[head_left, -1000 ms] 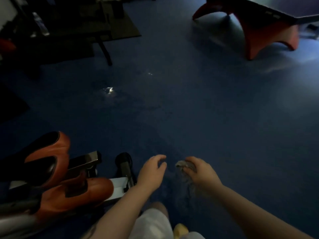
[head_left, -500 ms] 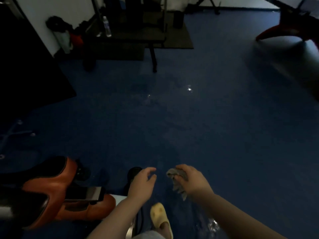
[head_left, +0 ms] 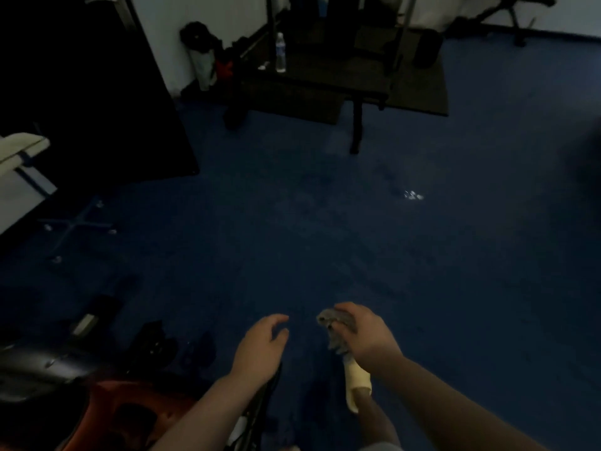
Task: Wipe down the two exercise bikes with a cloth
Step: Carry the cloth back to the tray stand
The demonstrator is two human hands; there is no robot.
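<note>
My right hand [head_left: 366,338] grips a crumpled grey cloth [head_left: 335,327] above the blue floor, low in the middle of the view. Just left of it my left hand [head_left: 261,346] hangs with loosely curled fingers and holds nothing. An exercise bike [head_left: 107,405] with an orange body and dark parts fills the bottom left corner, mostly in shadow; its black pedal area [head_left: 156,345] lies left of my left hand. Only this one bike is in view.
A dark bench or frame on a black mat [head_left: 357,89] stands at the back, with a water bottle [head_left: 280,53] on it. A black panel [head_left: 97,109] and a pale seat [head_left: 19,151] are at the left. My yellow slipper [head_left: 356,385] is below my right hand.
The view has swung left and upward: the red table at the right has gone, the back wall and bench have come in. Both hands stay close together, the cloth still in my right.
</note>
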